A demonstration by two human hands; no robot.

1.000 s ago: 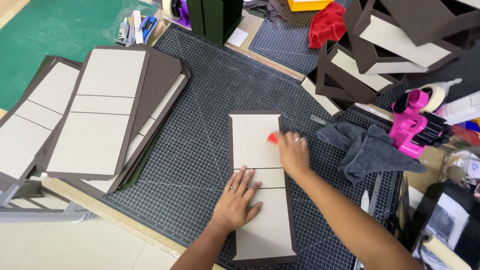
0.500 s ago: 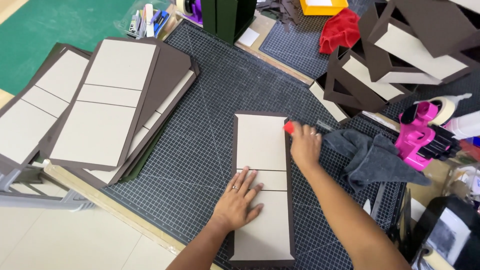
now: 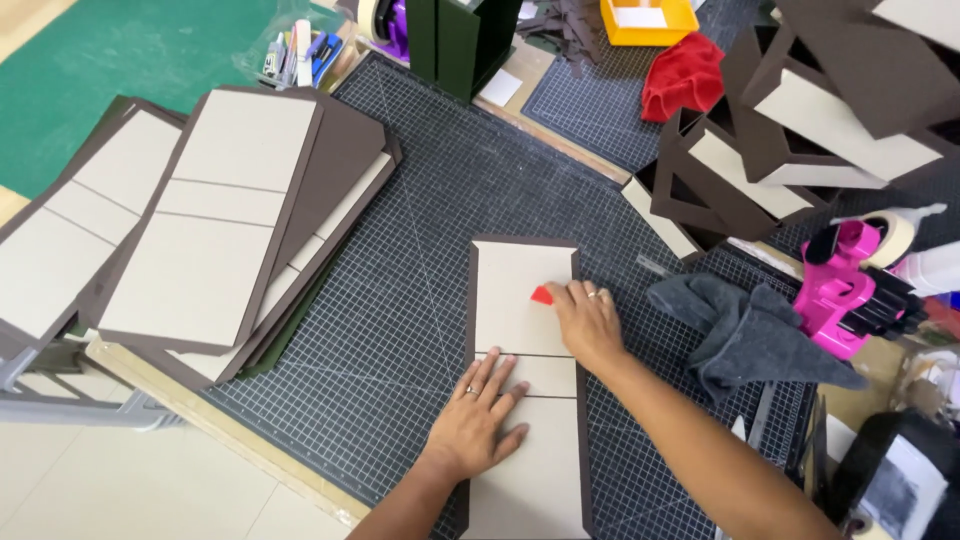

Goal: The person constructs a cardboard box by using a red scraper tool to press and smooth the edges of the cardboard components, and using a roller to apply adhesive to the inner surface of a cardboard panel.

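A long brown sheet with three cream board panels (image 3: 522,290) lies on the dark gridded cutting mat (image 3: 400,300). My left hand (image 3: 478,422) presses flat with spread fingers on the middle and lower panels. My right hand (image 3: 588,322) holds a small red scraper (image 3: 541,296) against the upper panel, near its right edge.
Stacks of similar brown-and-cream covers (image 3: 210,230) lie at the left. Folded brown box shells (image 3: 790,130) stand at the upper right. A grey cloth (image 3: 745,335), a pink tape dispenser (image 3: 845,290), a red cloth (image 3: 682,78) and a yellow bin (image 3: 645,20) surround the mat.
My right hand with the red scraper has slid from the panel's top right corner down and left onto the upper panel. My left hand stays pressed on the sheet.
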